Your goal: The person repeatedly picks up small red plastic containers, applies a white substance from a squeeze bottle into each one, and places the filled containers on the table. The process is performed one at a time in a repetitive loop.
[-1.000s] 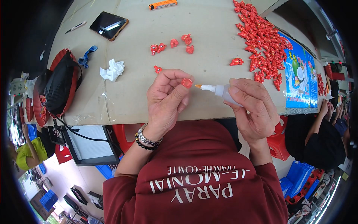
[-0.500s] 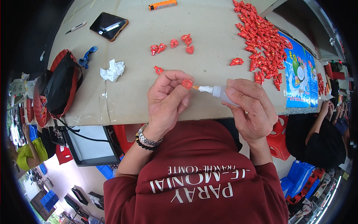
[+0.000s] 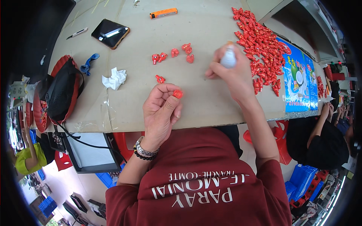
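Observation:
My left hand (image 3: pixel 162 107) pinches a small round red piece (image 3: pixel 178 93) between thumb and fingertips, above the near part of the table. Farther out, beside the big heap of red figurines (image 3: pixel 260 49), my right hand (image 3: pixel 235 73) holds a whitish squeeze bottle (image 3: pixel 228 58) with its orange tip pointing away from me. Motion blurs this hand and the bottle slightly. Just beyond my left hand lies a red figurine (image 3: pixel 160 79). Several more red pieces lie behind it, among them a figurine (image 3: pixel 162 57) and a rounded piece (image 3: pixel 190 58).
Crumpled white tissue (image 3: pixel 114 78), a blue scrap (image 3: pixel 89 64), a black phone (image 3: pixel 110 34) and a pen (image 3: pixel 77 33) lie on the left. An orange box cutter-like stick (image 3: pixel 163 13) lies at the back. A black bag (image 3: pixel 65 88) sits far left; a blue printed sheet (image 3: pixel 300 81) lies right.
My right hand has carried the bottle away from the red piece, outward toward the heap, and turned its tip away. My left hand has shifted slightly left and nearer, still pinching the piece.

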Demonstrator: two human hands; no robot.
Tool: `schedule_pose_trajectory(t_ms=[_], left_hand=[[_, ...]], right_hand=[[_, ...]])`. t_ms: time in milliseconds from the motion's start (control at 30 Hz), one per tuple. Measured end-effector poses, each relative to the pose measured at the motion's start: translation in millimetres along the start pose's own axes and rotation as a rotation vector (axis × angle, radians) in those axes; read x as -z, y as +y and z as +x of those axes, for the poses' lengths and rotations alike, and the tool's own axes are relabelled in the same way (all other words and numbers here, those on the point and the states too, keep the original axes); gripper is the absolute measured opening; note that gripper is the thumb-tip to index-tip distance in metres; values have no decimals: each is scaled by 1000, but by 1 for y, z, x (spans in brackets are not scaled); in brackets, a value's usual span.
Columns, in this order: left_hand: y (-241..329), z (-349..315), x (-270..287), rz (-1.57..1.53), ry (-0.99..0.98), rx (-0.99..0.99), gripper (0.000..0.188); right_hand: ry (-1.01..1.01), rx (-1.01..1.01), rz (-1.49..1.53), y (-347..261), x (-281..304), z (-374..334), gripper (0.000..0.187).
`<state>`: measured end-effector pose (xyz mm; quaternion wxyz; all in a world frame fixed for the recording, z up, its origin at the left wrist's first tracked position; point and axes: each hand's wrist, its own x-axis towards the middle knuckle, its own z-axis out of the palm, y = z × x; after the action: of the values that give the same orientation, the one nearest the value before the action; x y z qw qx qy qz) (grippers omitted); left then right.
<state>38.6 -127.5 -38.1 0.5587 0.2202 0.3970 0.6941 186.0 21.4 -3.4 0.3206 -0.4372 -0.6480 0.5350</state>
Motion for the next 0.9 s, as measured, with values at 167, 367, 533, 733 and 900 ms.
schedule_pose_trajectory(t_ms=[167,367,533,733,900], left_hand=[[0,-1,0,20,6,-15,18],[-1,0,3,14,7,-40,19],[-3,-1,3,17,13,-59,17],[-4,-1,2,102,-13,-89,21],[-3,0,-3,112,-31,-50,21]], right_hand=[[-105,539,-502,9,-14,39,15],[-229,574,-729,5,-21,44,14],[-143,636,-764,13,-19,29,17],[-74,490,-380,13,-17,-3,12],[-142,179,62,-7,-12,-30,15]])
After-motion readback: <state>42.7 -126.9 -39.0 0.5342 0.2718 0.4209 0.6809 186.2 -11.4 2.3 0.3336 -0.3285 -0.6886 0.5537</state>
